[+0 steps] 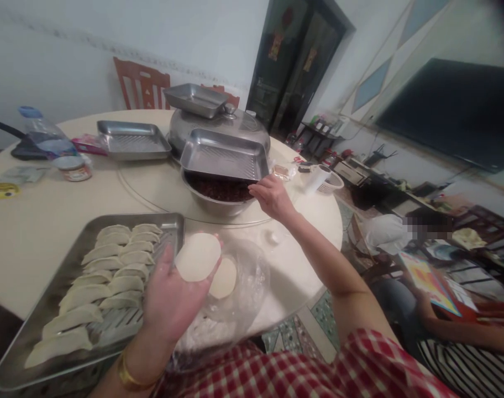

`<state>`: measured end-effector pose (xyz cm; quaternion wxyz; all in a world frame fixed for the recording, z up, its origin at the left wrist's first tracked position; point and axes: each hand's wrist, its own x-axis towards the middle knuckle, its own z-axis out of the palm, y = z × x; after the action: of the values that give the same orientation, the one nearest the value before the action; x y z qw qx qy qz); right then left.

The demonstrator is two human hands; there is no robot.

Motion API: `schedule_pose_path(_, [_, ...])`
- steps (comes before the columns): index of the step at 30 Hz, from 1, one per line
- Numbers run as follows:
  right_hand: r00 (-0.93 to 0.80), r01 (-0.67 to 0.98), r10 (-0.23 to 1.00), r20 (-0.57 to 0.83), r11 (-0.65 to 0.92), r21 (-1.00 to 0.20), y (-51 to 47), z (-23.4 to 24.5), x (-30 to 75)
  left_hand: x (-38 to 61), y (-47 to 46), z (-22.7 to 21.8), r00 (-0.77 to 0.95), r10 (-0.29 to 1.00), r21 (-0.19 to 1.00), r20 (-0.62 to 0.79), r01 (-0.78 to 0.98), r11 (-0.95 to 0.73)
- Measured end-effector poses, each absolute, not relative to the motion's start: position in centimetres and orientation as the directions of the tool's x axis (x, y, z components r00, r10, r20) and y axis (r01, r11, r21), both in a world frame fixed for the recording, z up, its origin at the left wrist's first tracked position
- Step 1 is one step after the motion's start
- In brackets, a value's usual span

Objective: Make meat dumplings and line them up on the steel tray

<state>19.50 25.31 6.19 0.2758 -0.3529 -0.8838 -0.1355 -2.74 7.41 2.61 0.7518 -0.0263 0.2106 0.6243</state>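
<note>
A round white dumpling wrapper (198, 257) lies across the palm and fingers of my left hand (173, 293), held up in front of me. My right hand (273, 197) is closed in a pinch at the right rim of a metal bowl (219, 207), close to the corner of a metal tray (225, 157) that partly covers it. What the pinch holds is hidden. Dark filling (221, 189) shows inside the bowl. Another wrapper (224, 278) rests on a clear plastic bag (252, 276). On my left, folded dumplings (90, 296) sit in two rows in a large tray (177, 224).
Behind the bowl stands a lidded pan (252, 130) with a tray (196, 99) on top. Another tray (131, 141), a tub (72, 168) and a bottle (38, 127) are at the left. A basket (332, 182) is at the right. Someone sits at the far right holding a colourful book (430, 282).
</note>
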Motion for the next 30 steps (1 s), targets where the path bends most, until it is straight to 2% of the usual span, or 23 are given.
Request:
schedule_pose_path(5, [-0.627,0.698,0.561,0.541,0.712,0.071,26.4,4.7,19.2,-2.4,7.4,2.6,0.137,0.927,0.248,-0.348,-0.941,0.232])
schedule_pose_path(9, [-0.620,0.683,0.575,0.534,0.730,0.006,27.0,4.2,18.9,-2.5,7.4,2.4,0.146,0.935,0.264,-0.322,-0.935,0.237])
schedule_pose_path(16, [-0.539,0.730,0.668,0.514,0.675,-0.112,26.4,5.1,18.6,-2.5,7.3,2.0,0.191,0.922,0.219,-0.337,-0.936,0.275])
schedule_pose_path(24, [-0.330,0.757,0.836,0.438,0.512,-0.407,27.1,7.1,18.1,-2.6,7.0,2.2,0.183,0.924,0.205,-0.336,-0.943,0.261])
schedule_pose_path(30, [-0.121,0.646,0.932,0.342,0.336,-0.685,27.4,7.8,18.2,-2.9,7.0,2.2,0.213,0.936,0.167,-0.282,-0.949,0.266])
